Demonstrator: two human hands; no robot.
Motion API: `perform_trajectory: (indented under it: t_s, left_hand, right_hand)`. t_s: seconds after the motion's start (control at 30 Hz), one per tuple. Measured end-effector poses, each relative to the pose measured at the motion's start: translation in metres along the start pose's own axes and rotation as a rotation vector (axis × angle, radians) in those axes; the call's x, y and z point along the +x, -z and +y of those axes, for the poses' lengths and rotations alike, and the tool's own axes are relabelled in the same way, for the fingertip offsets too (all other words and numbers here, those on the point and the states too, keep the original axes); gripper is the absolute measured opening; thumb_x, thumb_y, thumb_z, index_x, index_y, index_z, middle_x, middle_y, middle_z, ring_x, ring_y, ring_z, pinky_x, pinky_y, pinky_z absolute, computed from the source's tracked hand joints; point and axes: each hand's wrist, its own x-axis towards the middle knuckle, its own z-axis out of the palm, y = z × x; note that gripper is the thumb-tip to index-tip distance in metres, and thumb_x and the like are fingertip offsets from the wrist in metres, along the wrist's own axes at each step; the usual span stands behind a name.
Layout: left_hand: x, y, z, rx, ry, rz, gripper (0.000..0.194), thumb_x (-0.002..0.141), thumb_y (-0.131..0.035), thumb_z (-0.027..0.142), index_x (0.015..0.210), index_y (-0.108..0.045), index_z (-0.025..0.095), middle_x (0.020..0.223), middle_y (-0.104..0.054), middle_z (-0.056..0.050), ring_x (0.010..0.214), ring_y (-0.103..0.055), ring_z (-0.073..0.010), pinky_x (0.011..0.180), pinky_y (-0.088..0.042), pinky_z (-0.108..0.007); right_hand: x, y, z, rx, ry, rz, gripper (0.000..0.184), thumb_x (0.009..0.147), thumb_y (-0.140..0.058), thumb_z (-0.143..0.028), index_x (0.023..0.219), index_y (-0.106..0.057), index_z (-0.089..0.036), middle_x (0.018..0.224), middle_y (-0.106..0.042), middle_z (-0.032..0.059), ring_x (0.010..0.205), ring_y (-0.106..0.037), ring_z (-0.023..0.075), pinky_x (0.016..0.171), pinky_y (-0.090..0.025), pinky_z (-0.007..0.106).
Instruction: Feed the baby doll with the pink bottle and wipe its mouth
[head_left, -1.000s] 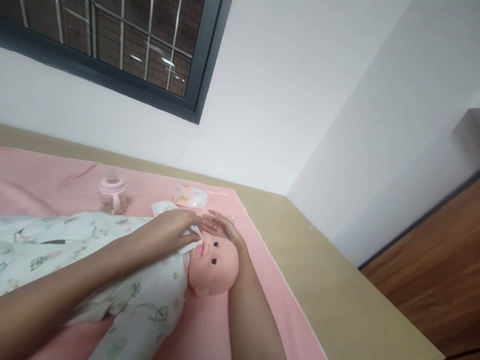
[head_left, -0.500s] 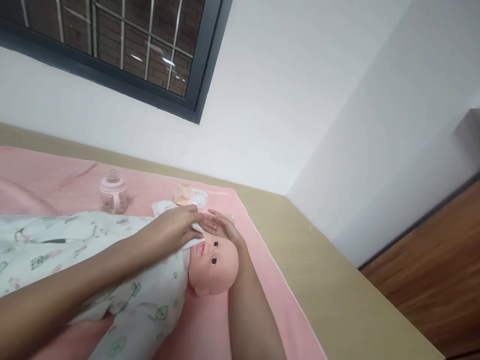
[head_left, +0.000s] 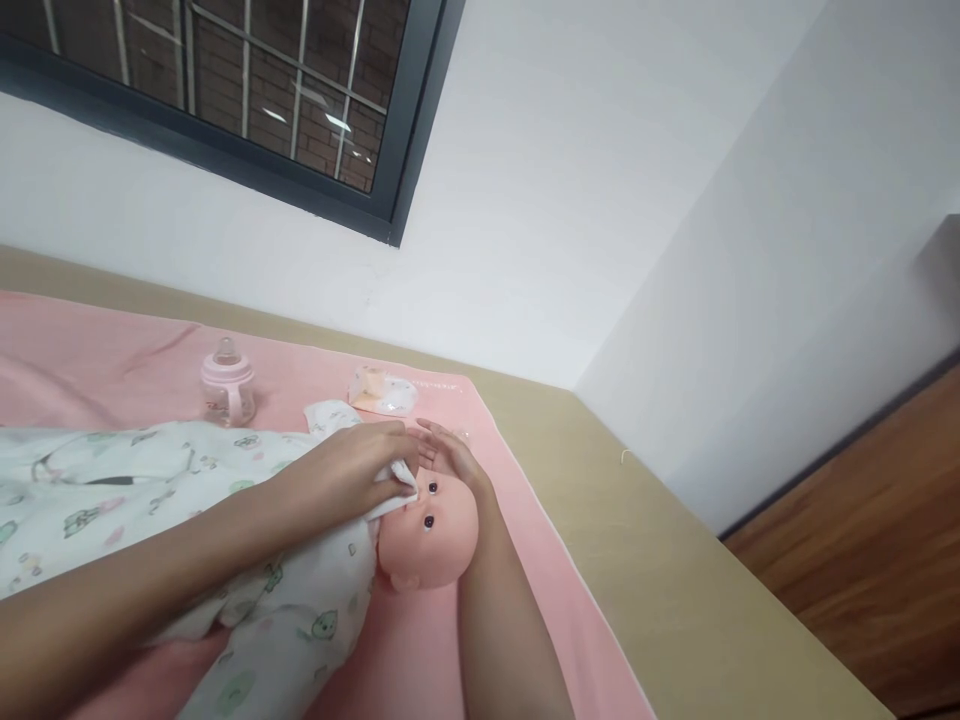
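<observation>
A baby doll (head_left: pixel 442 545) in white printed clothes (head_left: pixel 315 600) lies with its head to the right. My left hand (head_left: pixel 379 455) pinches a white wipe (head_left: pixel 397 485) over the doll's mouth, which it now mostly covers. Beyond the doll's head, my right hand (head_left: pixel 450 455) lies open alongside it, fingers stretched toward my left hand. Part of the right hand's fingers is hidden behind the left. Whether the right palm touches the head I cannot tell.
A pink-lidded baby bottle (head_left: pixel 228 385) stands on the pink sheet (head_left: pixel 420 650). Near it lies a small packet of wipes or tissues (head_left: pixel 382 390). The pale wooden surface (head_left: pixel 600 510) meets white walls, below a dark-framed window (head_left: pixel 360 210).
My left hand has moved slightly right and down with the wipe, from beside the doll's mouth to over it. My right hand stays about where it was.
</observation>
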Motion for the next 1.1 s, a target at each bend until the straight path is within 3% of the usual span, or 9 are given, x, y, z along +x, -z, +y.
perform_trajectory:
  t_s: [0.37, 0.6, 0.83, 1.1]
  left_hand:
    - [0.001, -0.003, -0.003, 0.032, 0.031, 0.064, 0.016, 0.08, -0.05, 0.016, 0.08, -0.066, 0.02, 0.09, -0.063, -0.003, 0.085, -0.06, -0.0207, 0.074, -0.042, -0.029]
    - [-0.002, 0.02, -0.015, -0.033, 0.052, 0.097, 0.021, 0.08, -0.055, 0.036, 0.087, -0.069, 0.022, 0.092, -0.069, -0.001, 0.088, -0.062, -0.022, 0.075, -0.042, -0.028]
    - [-0.008, 0.024, -0.01, -0.058, 0.052, -0.13, 0.015, 0.077, -0.055, 0.03, 0.078, -0.068, 0.023, 0.08, -0.069, 0.003, 0.074, -0.062, -0.0176, 0.061, -0.039, -0.024]
    - [-0.006, 0.013, 0.002, 0.001, 0.058, -0.163, 0.012, 0.074, -0.052, 0.02, 0.073, -0.064, 0.02, 0.075, -0.067, 0.002, 0.069, -0.06, -0.0165, 0.059, -0.037, -0.023]
  right_hand:
    - [0.002, 0.003, 0.002, 0.019, 0.012, -0.005, 0.04, 0.071, -0.073, -0.031, 0.107, -0.06, -0.019, 0.098, -0.072, 0.0047, 0.092, -0.067, 0.0179, 0.095, -0.049, 0.038]
    - [0.003, 0.003, 0.002, 0.027, 0.004, 0.01, 0.043, 0.069, -0.076, -0.032, 0.107, -0.06, -0.019, 0.099, -0.071, 0.0057, 0.097, -0.067, 0.0186, 0.1, -0.047, 0.039]
    - [0.001, 0.003, 0.005, 0.047, -0.001, 0.01, 0.043, 0.07, -0.075, -0.029, 0.109, -0.06, -0.021, 0.107, -0.069, 0.0063, 0.103, -0.065, 0.02, 0.102, -0.046, 0.04]
    - [0.005, 0.005, 0.002, 0.018, -0.01, -0.01, 0.046, 0.067, -0.078, -0.033, 0.107, -0.06, -0.019, 0.103, -0.07, 0.0066, 0.1, -0.066, 0.02, 0.1, -0.047, 0.04]
